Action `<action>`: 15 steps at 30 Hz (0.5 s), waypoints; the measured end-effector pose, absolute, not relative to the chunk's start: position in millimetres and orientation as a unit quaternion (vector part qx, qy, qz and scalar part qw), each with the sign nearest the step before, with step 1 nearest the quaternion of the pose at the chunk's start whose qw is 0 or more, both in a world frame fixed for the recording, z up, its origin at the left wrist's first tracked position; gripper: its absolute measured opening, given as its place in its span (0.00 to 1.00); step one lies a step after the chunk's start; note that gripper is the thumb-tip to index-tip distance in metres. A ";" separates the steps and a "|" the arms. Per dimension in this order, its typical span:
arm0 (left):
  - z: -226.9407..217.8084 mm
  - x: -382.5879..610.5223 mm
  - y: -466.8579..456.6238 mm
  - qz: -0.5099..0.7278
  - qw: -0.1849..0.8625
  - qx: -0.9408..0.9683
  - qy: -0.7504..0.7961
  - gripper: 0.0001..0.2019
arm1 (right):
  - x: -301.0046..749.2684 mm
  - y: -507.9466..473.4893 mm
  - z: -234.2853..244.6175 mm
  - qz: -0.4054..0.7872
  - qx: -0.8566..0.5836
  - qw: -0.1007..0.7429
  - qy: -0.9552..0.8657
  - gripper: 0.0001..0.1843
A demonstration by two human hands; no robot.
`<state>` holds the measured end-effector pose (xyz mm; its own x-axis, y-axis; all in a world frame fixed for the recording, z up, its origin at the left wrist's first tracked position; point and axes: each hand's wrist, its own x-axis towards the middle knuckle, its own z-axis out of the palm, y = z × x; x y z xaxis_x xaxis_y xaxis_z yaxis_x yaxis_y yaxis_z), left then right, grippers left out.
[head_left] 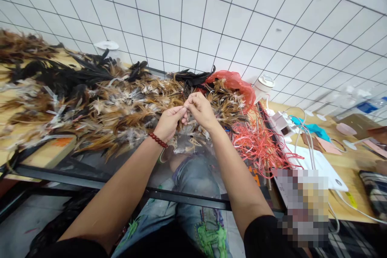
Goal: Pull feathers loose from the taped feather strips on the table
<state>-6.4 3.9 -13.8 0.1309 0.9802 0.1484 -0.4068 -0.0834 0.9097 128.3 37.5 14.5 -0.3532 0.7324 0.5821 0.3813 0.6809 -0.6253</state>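
Observation:
My left hand [171, 122], with a dark red beaded bracelet [158, 140] on the wrist, meets my right hand [199, 109] fingertip to fingertip over the table. Both are closed in a pinch. Whatever lies between the fingers is too small or hidden to make out. Brown, tan and white feathers [121, 109] spread in a thick heap behind and to the left of the hands. Long black feathers [81, 74] lie at the back left. Close to my right forearm is a tangle of pinkish-red string [254, 143].
A red plastic bag [234, 82] rests behind the feathers, beside a white lidded container [263, 86]. On the right stand a white power adapter [282, 123] with cables and a white flat board [320, 167]. A black table edge [196, 198] runs in front; a gridded wall [181, 20] rises behind.

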 end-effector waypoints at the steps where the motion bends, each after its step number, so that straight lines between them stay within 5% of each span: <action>1: -13.4 -6.7 3.7 0.575 0.613 0.441 0.315 0.15 | 128.9 38.6 13.5 0.207 -0.341 0.457 -0.795 0.07; 8: -16.3 -6.5 6.8 0.602 0.623 0.370 0.335 0.09 | 132.8 52.1 2.5 0.292 -0.344 0.485 -0.749 0.11; 15: -13.6 -7.3 6.0 0.610 0.650 0.337 0.303 0.07 | 137.4 45.1 8.6 0.213 -0.280 0.411 -0.841 0.19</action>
